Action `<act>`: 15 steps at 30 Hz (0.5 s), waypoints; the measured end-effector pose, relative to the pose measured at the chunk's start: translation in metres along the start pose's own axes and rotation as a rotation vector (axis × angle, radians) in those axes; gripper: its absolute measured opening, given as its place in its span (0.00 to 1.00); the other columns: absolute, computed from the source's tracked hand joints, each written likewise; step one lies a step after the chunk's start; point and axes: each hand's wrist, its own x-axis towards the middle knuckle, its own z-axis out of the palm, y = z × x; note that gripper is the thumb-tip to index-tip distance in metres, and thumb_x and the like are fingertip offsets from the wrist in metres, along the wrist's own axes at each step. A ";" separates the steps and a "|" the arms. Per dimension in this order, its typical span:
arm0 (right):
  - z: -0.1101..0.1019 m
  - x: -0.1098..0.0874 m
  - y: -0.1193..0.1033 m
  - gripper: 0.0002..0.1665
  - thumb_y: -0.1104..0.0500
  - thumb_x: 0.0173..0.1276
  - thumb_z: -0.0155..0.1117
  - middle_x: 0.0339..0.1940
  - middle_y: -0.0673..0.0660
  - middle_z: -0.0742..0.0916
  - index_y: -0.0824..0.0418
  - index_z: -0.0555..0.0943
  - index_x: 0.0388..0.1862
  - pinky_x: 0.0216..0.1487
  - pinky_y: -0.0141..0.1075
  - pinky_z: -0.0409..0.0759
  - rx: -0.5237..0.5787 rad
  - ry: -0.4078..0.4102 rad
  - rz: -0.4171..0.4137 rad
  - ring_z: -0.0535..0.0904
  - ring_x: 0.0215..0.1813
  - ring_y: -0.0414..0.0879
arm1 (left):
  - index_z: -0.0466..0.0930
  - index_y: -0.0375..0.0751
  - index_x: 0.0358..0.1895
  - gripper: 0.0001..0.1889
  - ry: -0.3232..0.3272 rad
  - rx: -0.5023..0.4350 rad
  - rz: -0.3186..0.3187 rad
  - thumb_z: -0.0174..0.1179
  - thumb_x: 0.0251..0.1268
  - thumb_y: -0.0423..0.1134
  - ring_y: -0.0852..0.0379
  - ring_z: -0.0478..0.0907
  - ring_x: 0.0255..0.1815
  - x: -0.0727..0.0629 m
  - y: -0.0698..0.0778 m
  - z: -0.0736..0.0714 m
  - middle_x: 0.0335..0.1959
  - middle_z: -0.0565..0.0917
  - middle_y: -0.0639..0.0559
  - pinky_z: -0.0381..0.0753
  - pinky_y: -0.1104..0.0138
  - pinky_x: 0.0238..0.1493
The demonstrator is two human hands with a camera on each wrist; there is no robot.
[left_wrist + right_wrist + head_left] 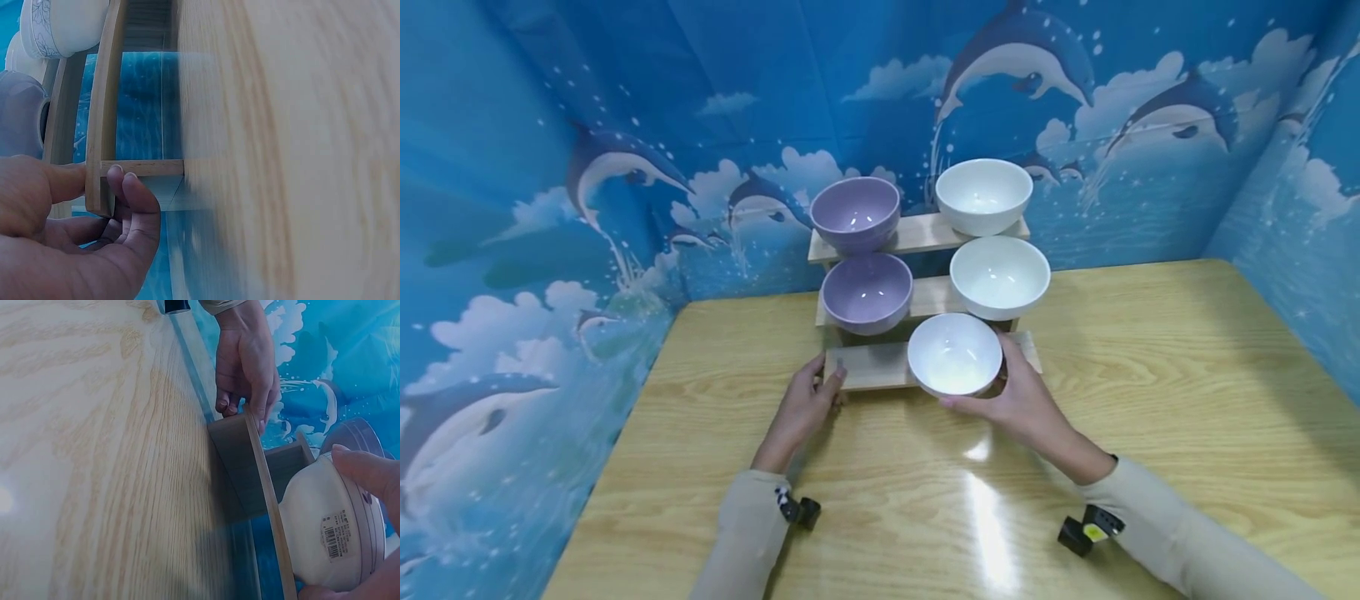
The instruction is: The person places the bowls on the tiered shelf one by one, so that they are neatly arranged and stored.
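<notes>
A three-tier wooden rack [872,367] stands on the table. My left hand [801,410] grips the left end of its lowest shelf, thumb on top and fingers curled beneath, as the left wrist view shows. With my right hand [1026,408] I hold a white bowl [955,354] by its side, thumb at the front and fingers behind; its base is at the lowest shelf, right of the middle. A sticker label [336,535] shows on this bowl's outside. Purple bowls [867,293] sit on the left of the upper two shelves, white bowls [1000,277] on the right.
The wood-grain table [1150,358] extends on both sides of the rack and in front of it. Behind stands a blue dolphin-print backdrop [865,92], which also runs along the left and right sides.
</notes>
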 end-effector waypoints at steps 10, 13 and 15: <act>0.004 0.008 -0.003 0.65 0.56 0.46 0.88 0.71 0.59 0.71 0.60 0.59 0.79 0.70 0.51 0.68 0.016 -0.019 -0.040 0.69 0.71 0.55 | 0.52 0.41 0.81 0.33 0.001 -0.019 0.016 0.51 0.81 0.47 0.52 0.78 0.36 0.001 0.002 -0.001 0.46 0.76 0.42 0.81 0.62 0.38; 0.004 0.008 -0.004 0.66 0.56 0.46 0.88 0.72 0.59 0.71 0.60 0.58 0.79 0.71 0.51 0.68 0.022 -0.026 -0.040 0.69 0.71 0.55 | 0.51 0.40 0.81 0.33 -0.004 -0.015 0.014 0.51 0.82 0.47 0.52 0.78 0.37 0.001 0.002 -0.002 0.48 0.74 0.43 0.81 0.62 0.38; 0.003 0.006 -0.004 0.66 0.57 0.47 0.88 0.72 0.60 0.71 0.60 0.57 0.79 0.71 0.51 0.68 0.023 -0.028 -0.041 0.69 0.71 0.56 | 0.51 0.40 0.81 0.34 -0.002 -0.004 0.013 0.51 0.81 0.47 0.52 0.78 0.37 0.001 0.001 -0.002 0.49 0.74 0.42 0.82 0.62 0.39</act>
